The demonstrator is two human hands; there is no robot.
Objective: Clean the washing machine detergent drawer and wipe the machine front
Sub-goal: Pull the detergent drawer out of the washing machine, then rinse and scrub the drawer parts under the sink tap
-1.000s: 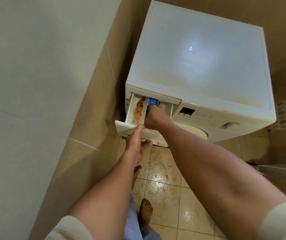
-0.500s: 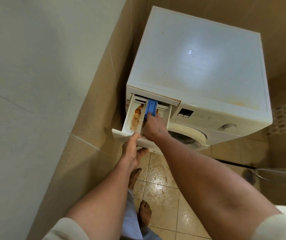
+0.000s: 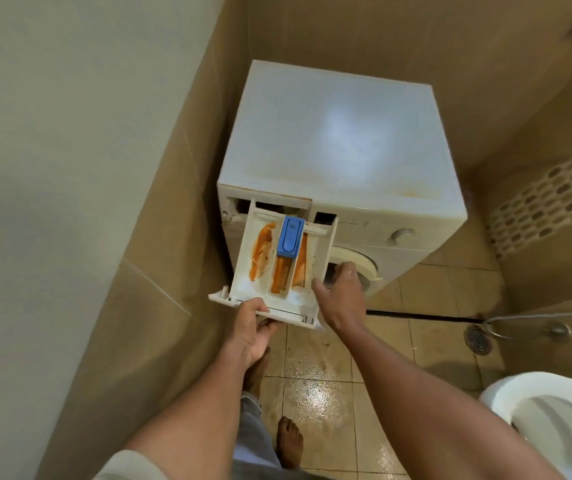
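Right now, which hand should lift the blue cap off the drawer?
Probably right. The left hand grips the drawer by its front from below; the right hand is open, holds nothing, and sits beside the drawer's right edge, near the blue cap.

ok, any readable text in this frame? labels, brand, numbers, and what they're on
None can be read.
Control panel: faint printed marks, too blurred to read.
Display window: dark, no digits visible.
Blue insert in the detergent drawer: a raised outline only, no legible text.
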